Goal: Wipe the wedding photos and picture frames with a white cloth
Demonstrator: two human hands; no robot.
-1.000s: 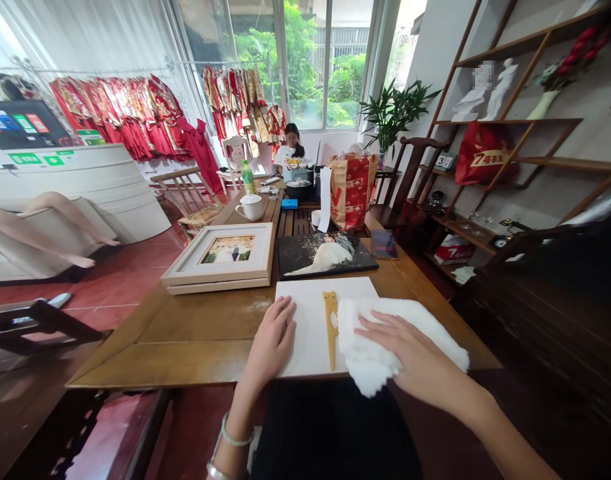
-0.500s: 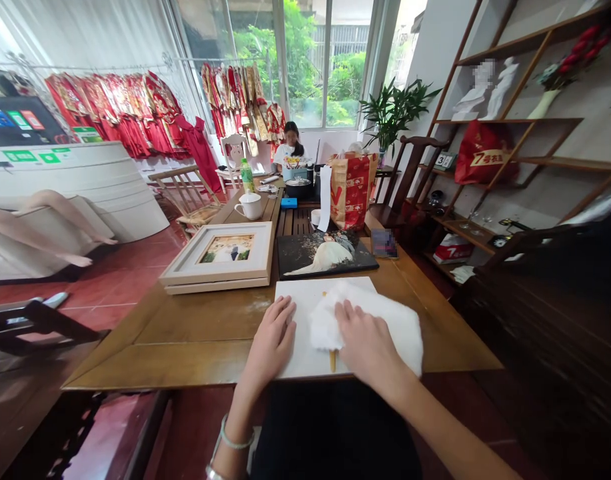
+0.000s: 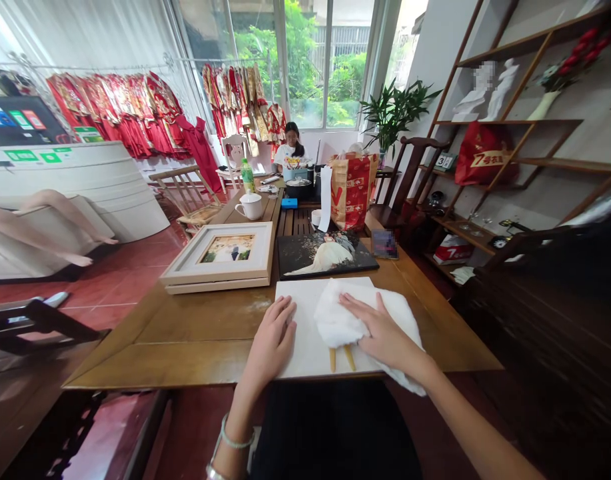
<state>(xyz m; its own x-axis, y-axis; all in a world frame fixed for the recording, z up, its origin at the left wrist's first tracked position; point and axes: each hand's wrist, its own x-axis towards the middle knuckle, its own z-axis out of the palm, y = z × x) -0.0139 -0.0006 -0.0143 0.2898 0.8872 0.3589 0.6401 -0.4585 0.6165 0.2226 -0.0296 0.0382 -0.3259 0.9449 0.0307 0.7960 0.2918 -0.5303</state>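
Observation:
A white board (image 3: 305, 313) lies flat at the near edge of the wooden table (image 3: 195, 333). My left hand (image 3: 272, 340) rests on the board's left edge, fingers flat and slightly apart. My right hand (image 3: 380, 330) presses flat on a white cloth (image 3: 345, 317) spread over the board's right part. A yellow wooden tool (image 3: 339, 359) lies under the cloth; only two tan ends stick out below it.
Beyond the board lie a dark photo print (image 3: 325, 255) and a stack of pale picture frames (image 3: 220, 257). Farther back stand a white cup (image 3: 250, 205), a red paper bag (image 3: 352, 188) and a seated person (image 3: 290, 148). A shelf unit (image 3: 510, 133) stands at right.
My right hand slid the cloth left over the board and the yellow tool, then shifted it slightly up. The left hand stayed where it was.

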